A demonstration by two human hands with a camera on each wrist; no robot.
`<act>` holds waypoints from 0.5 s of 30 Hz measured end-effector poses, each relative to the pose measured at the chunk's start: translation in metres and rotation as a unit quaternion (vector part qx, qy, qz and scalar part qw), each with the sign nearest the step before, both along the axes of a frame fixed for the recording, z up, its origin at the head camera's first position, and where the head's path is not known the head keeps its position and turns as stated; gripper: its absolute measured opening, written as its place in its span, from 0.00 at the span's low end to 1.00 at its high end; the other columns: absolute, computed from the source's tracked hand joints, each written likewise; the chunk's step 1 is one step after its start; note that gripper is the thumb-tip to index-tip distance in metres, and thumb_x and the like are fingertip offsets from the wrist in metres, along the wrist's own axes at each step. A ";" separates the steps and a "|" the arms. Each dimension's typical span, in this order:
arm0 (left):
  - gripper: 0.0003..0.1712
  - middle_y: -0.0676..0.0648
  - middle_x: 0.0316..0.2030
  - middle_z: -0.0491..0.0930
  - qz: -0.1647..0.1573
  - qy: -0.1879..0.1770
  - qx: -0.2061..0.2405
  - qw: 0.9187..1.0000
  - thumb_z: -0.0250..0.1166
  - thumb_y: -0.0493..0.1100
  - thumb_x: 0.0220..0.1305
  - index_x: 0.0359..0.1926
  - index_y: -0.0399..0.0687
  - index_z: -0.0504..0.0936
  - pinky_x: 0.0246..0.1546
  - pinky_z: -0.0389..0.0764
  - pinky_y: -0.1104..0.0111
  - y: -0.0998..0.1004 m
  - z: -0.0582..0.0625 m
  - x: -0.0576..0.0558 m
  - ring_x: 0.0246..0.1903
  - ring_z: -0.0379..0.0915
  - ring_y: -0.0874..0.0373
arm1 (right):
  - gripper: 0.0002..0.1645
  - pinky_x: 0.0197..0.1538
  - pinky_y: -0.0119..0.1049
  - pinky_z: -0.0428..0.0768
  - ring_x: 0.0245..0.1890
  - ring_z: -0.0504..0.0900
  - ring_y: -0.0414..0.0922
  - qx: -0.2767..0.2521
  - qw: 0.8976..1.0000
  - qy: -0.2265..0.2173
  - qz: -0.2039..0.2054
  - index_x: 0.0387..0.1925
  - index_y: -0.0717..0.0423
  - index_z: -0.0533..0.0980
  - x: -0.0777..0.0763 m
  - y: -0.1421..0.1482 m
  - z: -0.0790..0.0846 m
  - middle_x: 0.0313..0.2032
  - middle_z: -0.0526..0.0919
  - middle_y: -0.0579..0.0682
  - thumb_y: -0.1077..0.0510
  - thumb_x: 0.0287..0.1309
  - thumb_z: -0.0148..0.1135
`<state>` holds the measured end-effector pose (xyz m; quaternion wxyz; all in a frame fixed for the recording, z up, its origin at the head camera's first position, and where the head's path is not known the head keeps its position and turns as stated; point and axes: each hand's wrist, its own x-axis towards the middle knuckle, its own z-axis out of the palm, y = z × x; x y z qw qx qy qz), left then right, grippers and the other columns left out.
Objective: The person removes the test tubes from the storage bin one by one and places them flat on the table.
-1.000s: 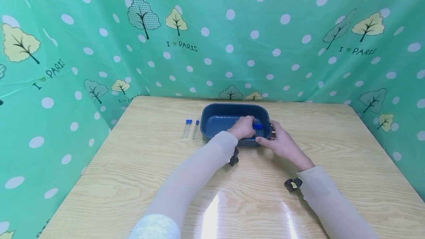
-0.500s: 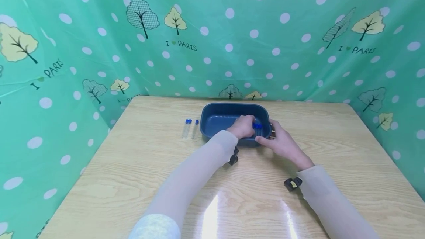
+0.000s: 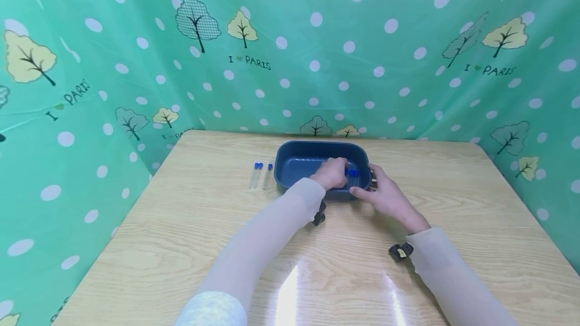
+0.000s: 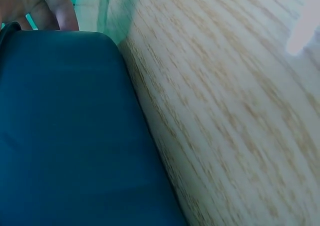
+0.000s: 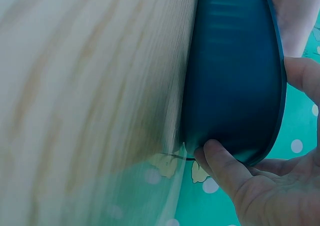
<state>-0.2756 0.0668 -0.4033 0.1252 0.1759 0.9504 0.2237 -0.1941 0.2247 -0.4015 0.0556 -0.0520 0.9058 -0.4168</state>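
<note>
A dark blue rectangular basin (image 3: 294, 166) stands on the wooden table, its side filling much of both wrist views. My left hand (image 3: 332, 173) reaches over the near wall into it, fingers curled down at a blue-capped test tube (image 3: 346, 171), whose lower part the hand hides. Just right of that, more blue-capped test tubes (image 3: 354, 176) lie side by side in the basin's right end. My right hand (image 3: 385, 192) grips that end: the thumb (image 5: 300, 71) lies at the near rim and the other fingers (image 5: 225, 163) press against the outer wall.
Left of the basin, 3 clear test tubes with blue caps (image 3: 259, 175) lie on the table (image 3: 190, 225). A green polka-dotted curtain (image 3: 399, 89) hangs behind the table and along its sides. Both wrists carry small black cameras.
Both hands keep nearly the same places. The left fingers shift very slightly by the caps in the basin, and the whole head view shifts a little.
</note>
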 end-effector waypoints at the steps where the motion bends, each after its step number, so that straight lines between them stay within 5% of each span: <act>1: 0.26 0.49 0.55 0.77 0.000 0.000 0.000 1.000 0.64 0.42 0.60 0.60 0.50 0.74 0.51 0.76 0.58 0.000 0.000 0.000 0.49 0.74 0.56 | 0.55 0.58 0.57 0.69 0.62 0.66 0.65 0.000 1.000 0.000 0.000 0.73 0.59 0.45 0.000 0.000 0.000 0.67 0.58 0.68 0.41 0.57 0.64; 15: 0.27 0.49 0.54 0.77 0.001 0.009 0.004 1.000 0.65 0.42 0.58 0.60 0.50 0.74 0.50 0.76 0.59 -0.002 0.000 -0.001 0.49 0.74 0.55 | 0.55 0.58 0.57 0.69 0.62 0.66 0.65 -0.002 1.000 -0.002 -0.001 0.73 0.59 0.45 0.000 0.000 0.001 0.68 0.56 0.68 0.42 0.57 0.64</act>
